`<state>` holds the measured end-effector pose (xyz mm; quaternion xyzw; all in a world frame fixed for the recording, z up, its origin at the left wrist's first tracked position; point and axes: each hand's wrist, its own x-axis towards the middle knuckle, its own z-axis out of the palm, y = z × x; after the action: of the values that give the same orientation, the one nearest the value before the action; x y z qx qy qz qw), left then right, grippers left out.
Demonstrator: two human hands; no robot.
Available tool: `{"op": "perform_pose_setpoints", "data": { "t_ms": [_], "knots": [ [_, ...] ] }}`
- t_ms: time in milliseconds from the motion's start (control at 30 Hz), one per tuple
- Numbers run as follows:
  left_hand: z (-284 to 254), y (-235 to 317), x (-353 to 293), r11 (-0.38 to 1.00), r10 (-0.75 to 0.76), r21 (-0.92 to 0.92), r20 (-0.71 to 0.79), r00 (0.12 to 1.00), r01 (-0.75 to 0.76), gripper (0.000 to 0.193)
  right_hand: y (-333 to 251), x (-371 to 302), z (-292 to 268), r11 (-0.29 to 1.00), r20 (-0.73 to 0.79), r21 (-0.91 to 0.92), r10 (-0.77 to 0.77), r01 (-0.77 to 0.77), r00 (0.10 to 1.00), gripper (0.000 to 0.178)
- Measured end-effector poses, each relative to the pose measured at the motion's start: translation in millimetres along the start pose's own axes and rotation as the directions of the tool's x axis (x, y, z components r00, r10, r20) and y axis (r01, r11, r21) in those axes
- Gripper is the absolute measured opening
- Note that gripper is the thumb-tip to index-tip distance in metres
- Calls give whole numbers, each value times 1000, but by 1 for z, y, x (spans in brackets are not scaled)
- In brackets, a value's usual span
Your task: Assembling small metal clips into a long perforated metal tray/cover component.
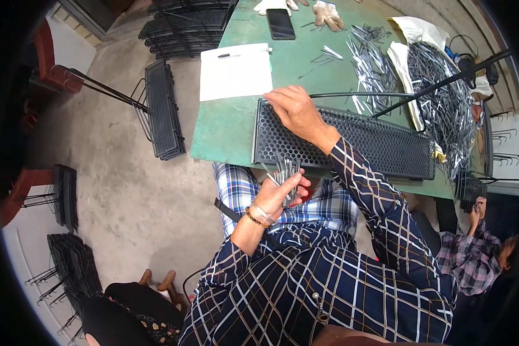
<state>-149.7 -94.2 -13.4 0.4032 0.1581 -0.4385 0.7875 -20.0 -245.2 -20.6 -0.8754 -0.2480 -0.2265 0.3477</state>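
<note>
A perforated black metal rack (357,135) lies along the near edge of the green table, its black wire frame (380,94) reaching off to the right. My right hand (299,112) is bent over the rack's far left corner. Its fingers are drawn together at the edge there, and whatever is between the fingertips is hidden. Just below the rack's near edge, over my lap, my left hand (279,193) is closed around a bunch of thin silver-grey metal strips (285,170), which poke up past the thumb.
Loose strips (372,63) lie beside an open white sack (415,86) full of more. White paper (234,72) with a pen, a phone (281,24) and gloves (328,15) are on the table (222,135). Similar racks (164,109) stand leftward. Another person (470,254) sits at right.
</note>
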Motion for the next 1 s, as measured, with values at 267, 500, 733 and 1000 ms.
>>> {"op": "perform_pose_setpoints", "data": {
  "t_ms": [267,500,733,1000],
  "knots": [
    [10,2,-1,1000,-8,-12,-14,1000,8,26,7,-11,-4,997,112,-74,37,-29,993,22],
    [0,2,-5,987,158,-19,-32,987,-159,25,-25,-17,-50,808,513,286,324,-514,795,19],
    [10,6,-2,966,255,-32,-70,964,-258,20,-44,-51,-59,477,629,404,475,-780,616,24],
    [14,4,-1,968,248,2,-117,962,-250,22,-43,-46,-61,454,659,410,452,-791,601,21]
  ]
}}
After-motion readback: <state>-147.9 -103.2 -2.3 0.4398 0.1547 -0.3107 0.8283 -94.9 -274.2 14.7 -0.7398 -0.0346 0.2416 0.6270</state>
